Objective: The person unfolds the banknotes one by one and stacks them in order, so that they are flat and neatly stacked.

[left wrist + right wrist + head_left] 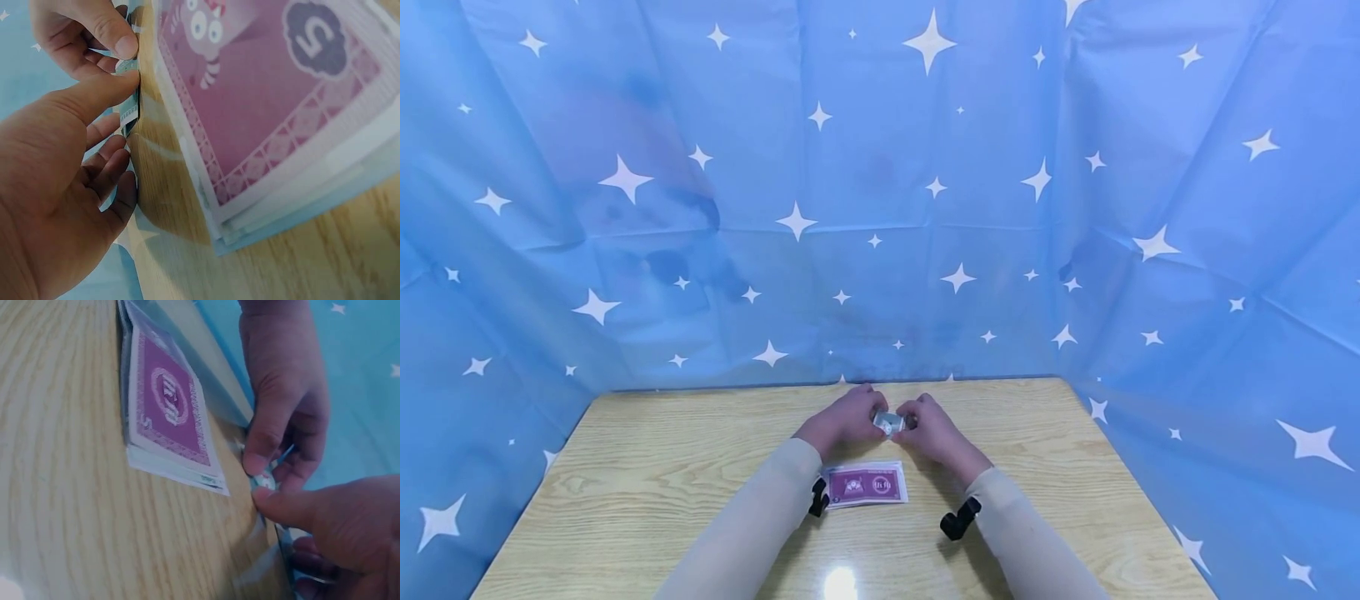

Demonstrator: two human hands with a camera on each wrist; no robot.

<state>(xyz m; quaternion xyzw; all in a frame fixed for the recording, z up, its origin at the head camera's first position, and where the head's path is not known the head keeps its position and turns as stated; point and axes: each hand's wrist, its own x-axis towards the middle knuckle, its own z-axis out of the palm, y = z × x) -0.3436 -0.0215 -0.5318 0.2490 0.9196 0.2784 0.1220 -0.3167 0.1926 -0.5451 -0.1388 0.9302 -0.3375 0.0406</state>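
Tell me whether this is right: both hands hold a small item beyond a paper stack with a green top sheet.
The top sheet is purple, not green, as the head view shows. The left hand and right hand hold a small item beyond the paper stack.

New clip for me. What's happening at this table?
A person's left hand and right hand together hold a small pale piece, thumbs on top, near the far edge of the wooden table. It may be a paper note, but too little shows to be sure. Closer to the person lies a stack of notes, purple on top, which neither hand is holding.
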